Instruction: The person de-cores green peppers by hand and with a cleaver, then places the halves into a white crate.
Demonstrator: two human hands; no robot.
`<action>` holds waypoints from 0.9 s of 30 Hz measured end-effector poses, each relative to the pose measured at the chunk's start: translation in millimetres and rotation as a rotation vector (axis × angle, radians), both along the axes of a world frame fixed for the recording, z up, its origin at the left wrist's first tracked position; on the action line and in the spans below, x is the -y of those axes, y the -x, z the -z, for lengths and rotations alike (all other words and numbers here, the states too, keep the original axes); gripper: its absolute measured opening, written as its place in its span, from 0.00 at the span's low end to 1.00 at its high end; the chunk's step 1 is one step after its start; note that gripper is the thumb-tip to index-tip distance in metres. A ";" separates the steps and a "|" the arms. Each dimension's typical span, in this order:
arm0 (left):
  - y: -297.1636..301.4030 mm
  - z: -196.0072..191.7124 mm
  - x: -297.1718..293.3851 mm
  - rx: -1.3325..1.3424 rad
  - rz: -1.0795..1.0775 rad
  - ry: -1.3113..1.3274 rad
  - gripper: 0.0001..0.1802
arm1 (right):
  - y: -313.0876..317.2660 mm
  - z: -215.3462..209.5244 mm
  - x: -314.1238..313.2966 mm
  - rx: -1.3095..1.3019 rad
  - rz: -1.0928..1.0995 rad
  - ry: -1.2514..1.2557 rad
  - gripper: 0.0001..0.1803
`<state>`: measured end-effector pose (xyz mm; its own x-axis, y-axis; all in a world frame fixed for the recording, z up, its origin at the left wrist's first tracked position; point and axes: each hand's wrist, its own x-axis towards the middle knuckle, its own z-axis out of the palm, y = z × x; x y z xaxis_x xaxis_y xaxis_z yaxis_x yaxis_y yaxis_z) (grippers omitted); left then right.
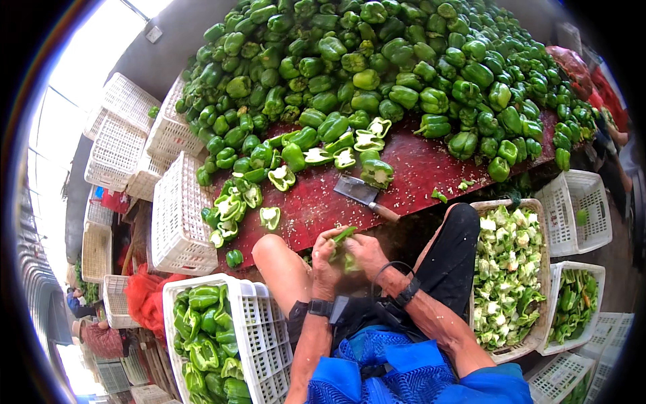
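My two hands meet above my lap, just off the near edge of the red table (303, 212). My left hand (325, 259) is closed around a piece of green bell pepper (344, 234), whose tip shows above the fingers. My right hand (367, 254) presses its fingers against the same pepper; a pale green bit below them is blurred. A cleaver (356, 189) lies on the table beyond my hands, its wooden handle toward me. Cut pepper halves (280, 178) are scattered to its left, with a cut pepper (377, 173) beside the blade.
A large heap of whole green peppers (367, 79) covers the far table. A crate of pepper pieces (235, 296) stands at my left, a crate of pale cores (475, 296) at my right. More white crates (182, 215) and a red net (147, 296) stand around. Other people (102, 339) appear at the edges.
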<state>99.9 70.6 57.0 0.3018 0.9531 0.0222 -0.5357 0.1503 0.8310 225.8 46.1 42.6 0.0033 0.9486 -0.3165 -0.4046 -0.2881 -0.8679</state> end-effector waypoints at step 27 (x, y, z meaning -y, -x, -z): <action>2.6 6.7 -2.3 -0.141 -0.013 0.131 0.18 | -3.2 -4.5 13.1 0.926 -0.168 -0.562 0.09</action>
<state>97.3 72.9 50.3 0.2806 0.9490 -0.1439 -0.4180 0.2558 0.8717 229.0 33.0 47.2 -0.1264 0.9673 0.2199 0.4791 0.2536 -0.8403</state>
